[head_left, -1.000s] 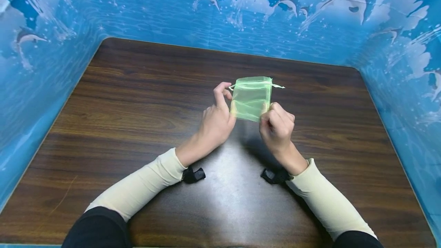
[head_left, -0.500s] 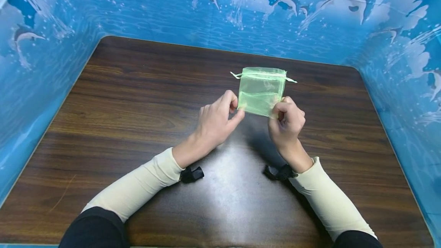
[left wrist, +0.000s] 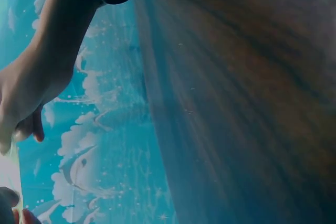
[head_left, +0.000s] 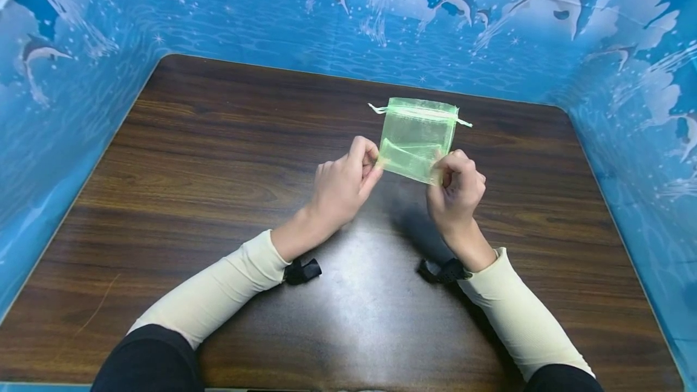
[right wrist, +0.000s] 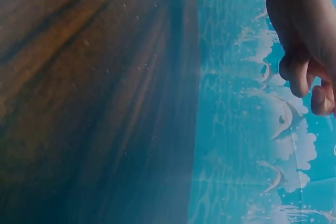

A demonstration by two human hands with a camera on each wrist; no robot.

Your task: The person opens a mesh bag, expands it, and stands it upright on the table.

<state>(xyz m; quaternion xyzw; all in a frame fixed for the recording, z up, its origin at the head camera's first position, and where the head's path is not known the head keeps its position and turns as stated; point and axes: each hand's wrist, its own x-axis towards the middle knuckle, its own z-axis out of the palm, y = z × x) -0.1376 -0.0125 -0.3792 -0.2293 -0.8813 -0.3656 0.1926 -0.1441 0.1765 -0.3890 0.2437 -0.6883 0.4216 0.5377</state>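
In the head view a sheer light green drawstring pouch [head_left: 418,138] is held up over the table, its drawstring end away from me and a cord tail sticking out on each side. My left hand [head_left: 342,183] pinches its lower left corner between thumb and fingers. At the lower right corner, my right hand [head_left: 457,189] pinches the cloth, with the other fingers curled. The pouch looks flat, and a slanting crease crosses its lower half. A pale strip of the pouch [left wrist: 11,174] shows at the left edge of the left wrist view.
A dark brown wood-grain table [head_left: 218,156] lies under both hands. Blue cloth [head_left: 261,23] printed with dolphins and clouds stands along its back and sides. Black wrist cameras [head_left: 302,271] are strapped at both cuffs.
The pouch has moved away from me and to the right. My left hand has shifted from its left side to a pinch at the lower corner. My right hand moved along with it.
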